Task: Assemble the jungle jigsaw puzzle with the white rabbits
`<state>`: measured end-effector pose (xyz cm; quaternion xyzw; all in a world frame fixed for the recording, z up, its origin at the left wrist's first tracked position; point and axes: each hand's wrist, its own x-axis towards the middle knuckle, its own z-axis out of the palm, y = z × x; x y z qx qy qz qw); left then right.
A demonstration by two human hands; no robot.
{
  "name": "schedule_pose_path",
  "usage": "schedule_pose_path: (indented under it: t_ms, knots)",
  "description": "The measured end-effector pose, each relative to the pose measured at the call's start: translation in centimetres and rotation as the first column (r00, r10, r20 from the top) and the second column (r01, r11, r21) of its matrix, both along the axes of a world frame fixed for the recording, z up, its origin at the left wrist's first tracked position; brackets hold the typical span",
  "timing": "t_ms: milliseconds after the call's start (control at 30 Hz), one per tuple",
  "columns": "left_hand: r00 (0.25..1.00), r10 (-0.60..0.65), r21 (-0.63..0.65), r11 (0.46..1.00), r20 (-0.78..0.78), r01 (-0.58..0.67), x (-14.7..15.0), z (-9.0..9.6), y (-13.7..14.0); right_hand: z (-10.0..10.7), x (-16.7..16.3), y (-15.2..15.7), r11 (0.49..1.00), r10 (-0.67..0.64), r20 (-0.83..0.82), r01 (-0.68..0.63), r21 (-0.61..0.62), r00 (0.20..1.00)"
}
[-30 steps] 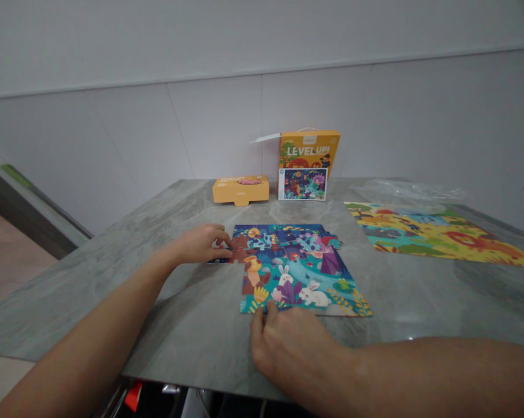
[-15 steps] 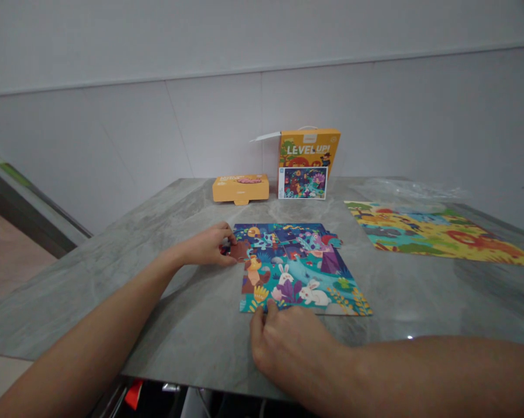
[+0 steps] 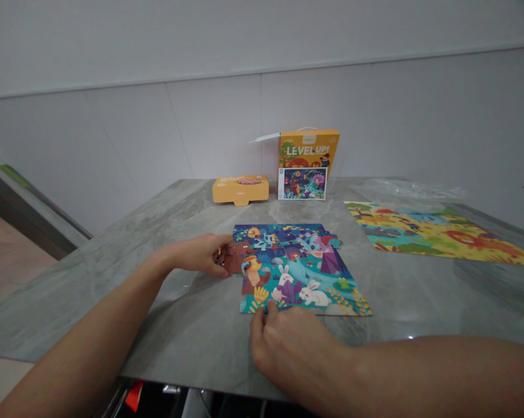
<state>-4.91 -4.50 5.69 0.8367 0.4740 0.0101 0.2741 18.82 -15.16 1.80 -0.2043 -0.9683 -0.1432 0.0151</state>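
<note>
A partly joined jigsaw puzzle [image 3: 305, 273] with rabbits, a beaver and a night forest lies flat on the grey table. At its left side, my left hand [image 3: 207, 254] grips a brown puzzle piece [image 3: 236, 257] between thumb and fingers. That piece meets the puzzle's left edge; whether it is locked in I cannot tell. My right hand [image 3: 297, 339] rests at the puzzle's near edge, fingers curled, with its fingertips touching the border below the rabbits. Nothing shows held in it, though its palm side is hidden.
Behind the puzzle stand a yellow box [image 3: 240, 190] and an upright "LEVEL UP!" box [image 3: 309, 150] with a picture card [image 3: 302, 184] leaning on it. A yellow animal puzzle [image 3: 431, 232] lies at right, clear plastic wrap [image 3: 410, 188] behind it. The table's near edge [image 3: 201, 388] runs below my hands.
My left hand has shifted slightly left and toward me with the brown piece, and more of that piece shows. My right hand stays in place.
</note>
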Motion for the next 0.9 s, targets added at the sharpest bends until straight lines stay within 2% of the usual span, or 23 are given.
schedule_pose_path:
  t_ms: [133, 300, 567, 800, 900]
  knots:
    - [1.0, 0.015, 0.025, 1.0, 0.028, -0.015, 0.0, -0.1, 0.0, 0.1, -0.1, 0.1, 1.0, 0.001, 0.007, -0.001, -0.021, 1.0]
    - [0.995, -0.025, 0.012, 1.0, 0.095, 0.024, 0.0, 0.1, -0.1, 0.2, -0.1, 0.1, 1.0, -0.002, 0.017, 0.002, -0.009, 1.0]
    - [0.954, -0.052, -0.029, 0.998, 0.295, 0.064, -0.1, 0.5, -0.1, -0.1, -0.1, 0.0, 1.0, -0.005, -0.003, 0.005, 0.029, 1.0]
    - [0.96, -0.144, -0.04, 0.987, 0.239, 0.158, 0.0, 1.0, 0.0, 0.2, -0.1, 0.1, 1.0, 0.002, -0.004, -0.002, 0.012, 1.0]
    - [0.971, -0.11, -0.07, 0.989, 0.212, 0.128, 0.5, 0.6, 0.0, 0.2, -0.1, 0.2, 1.0, 0.007, 0.003, -0.007, 0.012, 1.0]
